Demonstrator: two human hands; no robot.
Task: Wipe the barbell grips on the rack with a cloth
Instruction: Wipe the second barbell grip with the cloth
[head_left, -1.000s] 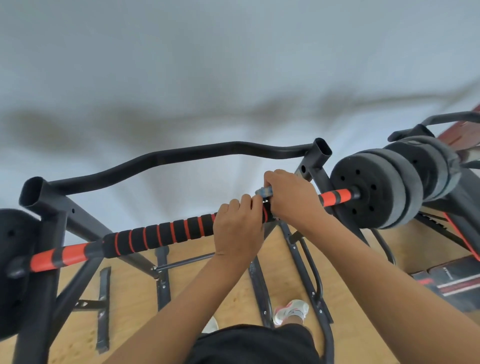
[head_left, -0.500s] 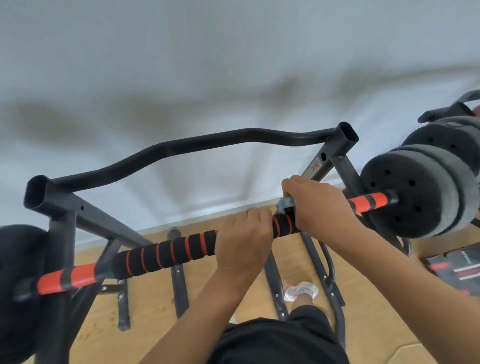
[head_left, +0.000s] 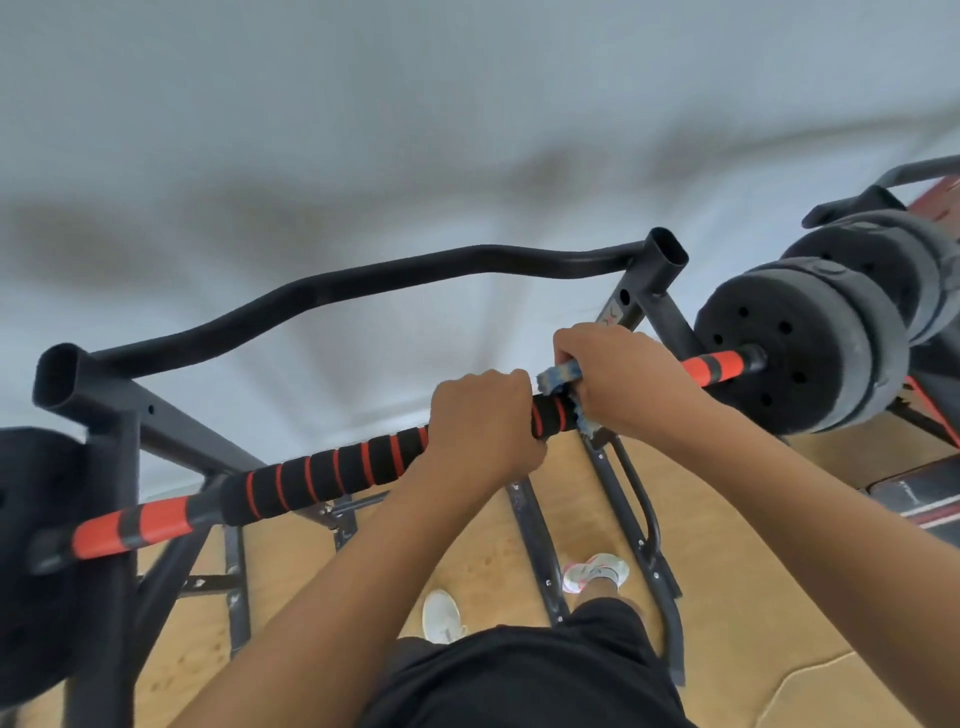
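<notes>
Barbell (head_left: 332, 475): one long bar lying across the rack (head_left: 171, 431), running from lower left to upper right. Centre section sleeved in black foam with narrow red rings, soft and ribbed in look; either end of the sleeve gives way to smooth orange-red bands broken by black ones.

Cloth (head_left: 558, 375): small blue piece, fuzzy and frayed at the edge. It is wrapped about the foam sleeve at its right end, under the right hand (head_left: 618, 379); one tuft shows above the bar beside the knuckles, another ragged corner hangs just below the bar.

Right hand: grip curled over the bar from above, fingers closed round cloth and bar together.

Left hand (head_left: 480, 434): grip curled over the bare foam, just beside the right hand, with a short stretch of ringed foam showing between the two. The cloth does not reach under it.

Weight plates (head_left: 795, 353): thick round black discs, matt and slightly rough, the nearest pierced with small round holes; stacked on the right end of the bar. A further dark disc (head_left: 31, 561) sits at the left end, partly cut off by the frame edge.

Rack: dark grey metal, open-ended rectangular uprights, joined behind the bar by a wavy black tube (head_left: 363, 291).

Floor (head_left: 467, 540): pale wood. Two light trainers (head_left: 595, 571) stand on it below the bar.
</notes>
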